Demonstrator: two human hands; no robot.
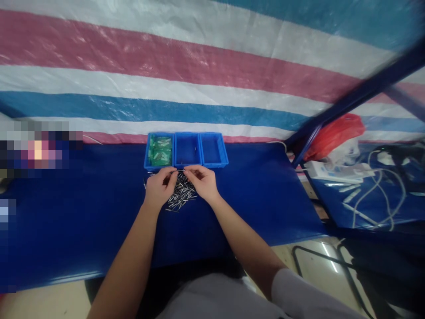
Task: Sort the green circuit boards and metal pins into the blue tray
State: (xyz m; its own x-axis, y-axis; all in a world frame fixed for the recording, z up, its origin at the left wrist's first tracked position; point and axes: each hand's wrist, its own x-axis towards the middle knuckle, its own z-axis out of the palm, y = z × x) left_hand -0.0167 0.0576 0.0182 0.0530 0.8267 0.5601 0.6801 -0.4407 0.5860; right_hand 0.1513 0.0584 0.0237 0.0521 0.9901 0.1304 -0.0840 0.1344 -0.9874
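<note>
Thin rod (180, 170), dark and narrow, lies nearly level a little left of the frame's centre, spanning the short gap between the fingertips of both hands. The left hand (160, 184) has its back toward the camera, index finger and thumb reaching toward the right of the frame; its grip is nearly closed, pinching one end of the rod, though exactly how the tips meet it is too small to tell. The right hand (203, 181) mirrors it, fingers bent and pointing toward the left of the frame, thumb below the index finger, in a similar narrow pinch at the other end. The remaining fingers of both hands are curled and partly hidden. The left forearm (133, 252) rises from the bottom edge, left of centre, and leans slightly right; the right forearm (245, 239) slants more strongly, running from the lower right up and leftward, with a pale sleeve (299, 290) higher on that arm. Between and below the hands, a loose pile of metal rods (181, 195) is spread on the blue tabletop (265, 195). Just beyond the fingertips, three blue bins (212, 165) stand side by side, the leftmost holding green packets (160, 150).
</note>
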